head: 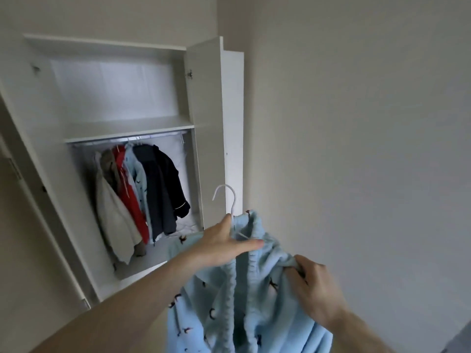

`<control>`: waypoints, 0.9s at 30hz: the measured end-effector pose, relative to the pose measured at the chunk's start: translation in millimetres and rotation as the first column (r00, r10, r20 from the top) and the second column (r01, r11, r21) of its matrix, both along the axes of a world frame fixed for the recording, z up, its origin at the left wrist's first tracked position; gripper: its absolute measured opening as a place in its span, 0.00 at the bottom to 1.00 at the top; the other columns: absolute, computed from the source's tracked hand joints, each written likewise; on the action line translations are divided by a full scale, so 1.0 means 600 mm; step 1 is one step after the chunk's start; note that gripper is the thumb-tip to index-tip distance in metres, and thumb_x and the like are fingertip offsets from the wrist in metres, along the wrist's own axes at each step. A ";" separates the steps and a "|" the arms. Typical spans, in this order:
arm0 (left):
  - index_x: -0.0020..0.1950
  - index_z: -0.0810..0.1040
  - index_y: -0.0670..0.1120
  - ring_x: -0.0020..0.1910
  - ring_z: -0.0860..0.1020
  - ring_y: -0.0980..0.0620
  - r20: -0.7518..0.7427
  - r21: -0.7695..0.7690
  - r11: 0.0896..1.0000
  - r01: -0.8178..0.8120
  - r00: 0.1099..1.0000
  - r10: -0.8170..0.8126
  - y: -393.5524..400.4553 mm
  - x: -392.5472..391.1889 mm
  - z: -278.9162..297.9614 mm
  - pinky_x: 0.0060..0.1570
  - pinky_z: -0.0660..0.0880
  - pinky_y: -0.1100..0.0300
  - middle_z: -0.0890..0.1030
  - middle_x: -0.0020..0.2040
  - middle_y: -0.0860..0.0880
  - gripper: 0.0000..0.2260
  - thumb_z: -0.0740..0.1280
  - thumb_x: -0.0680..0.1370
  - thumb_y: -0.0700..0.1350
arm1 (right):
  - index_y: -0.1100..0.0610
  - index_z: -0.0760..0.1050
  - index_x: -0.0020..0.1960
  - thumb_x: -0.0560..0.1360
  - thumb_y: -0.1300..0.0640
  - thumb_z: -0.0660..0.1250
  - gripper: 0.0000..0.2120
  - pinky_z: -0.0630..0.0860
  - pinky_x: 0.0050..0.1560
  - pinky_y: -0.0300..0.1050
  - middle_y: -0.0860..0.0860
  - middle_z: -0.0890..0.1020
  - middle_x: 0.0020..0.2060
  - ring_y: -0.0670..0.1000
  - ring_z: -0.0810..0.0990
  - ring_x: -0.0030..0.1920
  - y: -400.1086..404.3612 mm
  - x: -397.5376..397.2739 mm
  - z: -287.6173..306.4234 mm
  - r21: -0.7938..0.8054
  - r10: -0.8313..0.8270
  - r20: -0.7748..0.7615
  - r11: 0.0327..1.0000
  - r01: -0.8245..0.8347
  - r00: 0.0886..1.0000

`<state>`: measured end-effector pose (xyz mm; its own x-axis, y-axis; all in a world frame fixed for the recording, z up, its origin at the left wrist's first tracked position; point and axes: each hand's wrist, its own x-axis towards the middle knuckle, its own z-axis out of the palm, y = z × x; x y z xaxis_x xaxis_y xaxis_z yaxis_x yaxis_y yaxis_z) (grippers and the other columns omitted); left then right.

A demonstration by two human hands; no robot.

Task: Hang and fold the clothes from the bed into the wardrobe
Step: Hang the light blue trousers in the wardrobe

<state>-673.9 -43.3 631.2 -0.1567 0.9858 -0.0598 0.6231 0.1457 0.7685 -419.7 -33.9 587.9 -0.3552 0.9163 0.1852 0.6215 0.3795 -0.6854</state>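
Note:
A light blue fleece garment with small dark animal prints hangs on a white hanger in front of me. My left hand holds the hanger at its neck, thumb and fingers around the collar. My right hand grips the garment's right shoulder fabric. The hanger's hook sticks up free, just right of the wardrobe opening. The open white wardrobe stands ahead to the left, with a rail under its shelf.
Several garments hang on the rail: a cream one, a red one, a light blue one and a dark navy jacket. The wardrobe's open right door stands beside a bare wall. Room remains right of the navy jacket.

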 end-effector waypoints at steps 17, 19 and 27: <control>0.51 0.73 0.71 0.45 0.80 0.68 -0.137 0.292 0.956 0.014 0.990 0.027 0.165 -0.380 -0.012 0.33 0.75 0.69 0.81 0.46 0.69 0.16 0.76 0.69 0.60 | 0.51 0.69 0.39 0.74 0.41 0.59 0.14 0.72 0.34 0.47 0.51 0.76 0.31 0.48 0.73 0.31 0.220 -0.415 -0.014 0.098 0.133 -0.062 0.987 -0.127 0.989; 0.48 0.74 0.57 0.41 0.80 0.55 -0.207 0.359 0.925 -0.125 0.956 0.210 0.210 -0.416 -0.021 0.36 0.76 0.59 0.82 0.41 0.55 0.08 0.71 0.73 0.55 | 0.53 0.69 0.40 0.77 0.41 0.60 0.16 0.74 0.34 0.53 0.52 0.75 0.31 0.50 0.73 0.31 0.257 -0.448 -0.018 0.084 0.150 -0.046 0.986 -0.146 0.988; 0.39 0.68 0.52 0.38 0.76 0.56 -0.117 0.205 0.964 -0.167 0.974 0.193 0.416 -0.528 -0.056 0.37 0.70 0.63 0.77 0.37 0.56 0.10 0.66 0.74 0.40 | 0.55 0.77 0.44 0.80 0.46 0.63 0.14 0.76 0.41 0.48 0.53 0.81 0.37 0.42 0.74 0.35 0.430 -0.546 -0.032 -0.188 0.280 -0.162 0.933 -0.308 0.946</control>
